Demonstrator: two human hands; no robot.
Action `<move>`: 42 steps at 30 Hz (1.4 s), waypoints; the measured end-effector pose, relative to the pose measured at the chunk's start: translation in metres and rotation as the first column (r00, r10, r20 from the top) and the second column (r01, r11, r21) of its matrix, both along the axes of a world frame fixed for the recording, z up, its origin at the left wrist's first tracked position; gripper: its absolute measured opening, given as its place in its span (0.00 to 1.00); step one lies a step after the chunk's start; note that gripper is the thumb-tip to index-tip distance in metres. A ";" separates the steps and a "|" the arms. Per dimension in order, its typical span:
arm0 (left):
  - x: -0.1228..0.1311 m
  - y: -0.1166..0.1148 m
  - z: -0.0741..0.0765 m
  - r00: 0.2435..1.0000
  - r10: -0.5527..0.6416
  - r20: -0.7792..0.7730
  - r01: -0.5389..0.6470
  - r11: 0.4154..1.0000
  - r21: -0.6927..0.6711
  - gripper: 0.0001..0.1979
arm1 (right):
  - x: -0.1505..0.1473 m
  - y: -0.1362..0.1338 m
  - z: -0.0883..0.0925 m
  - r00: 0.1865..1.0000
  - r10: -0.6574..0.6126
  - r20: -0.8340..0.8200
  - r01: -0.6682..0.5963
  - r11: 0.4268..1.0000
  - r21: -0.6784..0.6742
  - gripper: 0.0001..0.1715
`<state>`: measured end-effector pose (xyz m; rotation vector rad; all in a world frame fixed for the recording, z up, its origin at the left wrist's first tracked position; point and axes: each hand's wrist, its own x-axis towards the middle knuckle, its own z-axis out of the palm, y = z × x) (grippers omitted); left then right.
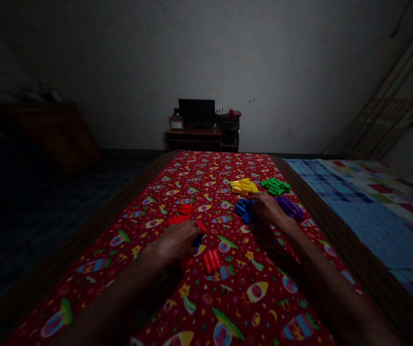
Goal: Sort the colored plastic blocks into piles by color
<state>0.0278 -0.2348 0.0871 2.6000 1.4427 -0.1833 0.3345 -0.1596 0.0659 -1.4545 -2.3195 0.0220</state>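
My left hand (182, 239) is closed low over a group of red plastic pieces (178, 219), with a small blue plastic piece (198, 240) showing at its fingertips. Some red pieces lie partly hidden beneath the palm. Just to the right of that hand sits a small red cluster (212, 261), side by side on the cloth. My right hand (267, 207) reaches down to the right edge of a pile of blue pieces (244, 210), fingers curled. Its fingertips are hidden, so what they pinch cannot be made out.
Behind the blue pile lie yellow pieces (243, 186) and green pieces (274, 186); purple pieces (290, 208) are beside my right wrist. A red patterned cloth (257, 293) covers the table. A desk with a monitor (197, 113) stands at the far wall, a bed (375, 216) at right.
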 end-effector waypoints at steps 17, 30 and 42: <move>0.020 0.033 -0.011 0.594 0.155 0.789 -0.103 0.988 -0.116 0.13 | -0.068 -0.052 0.016 0.880 0.372 -0.295 -0.411 0.908 -0.081 0.13; -0.009 0.050 0.002 0.646 0.017 0.763 -0.226 0.959 0.170 0.15 | -0.049 -0.035 0.021 0.996 -0.037 0.078 0.044 0.995 -0.091 0.15; -0.065 0.093 -0.063 0.805 0.225 0.549 -0.315 0.946 0.075 0.32 | -0.043 -0.029 0.016 0.934 -0.267 0.237 0.284 0.958 -0.042 0.17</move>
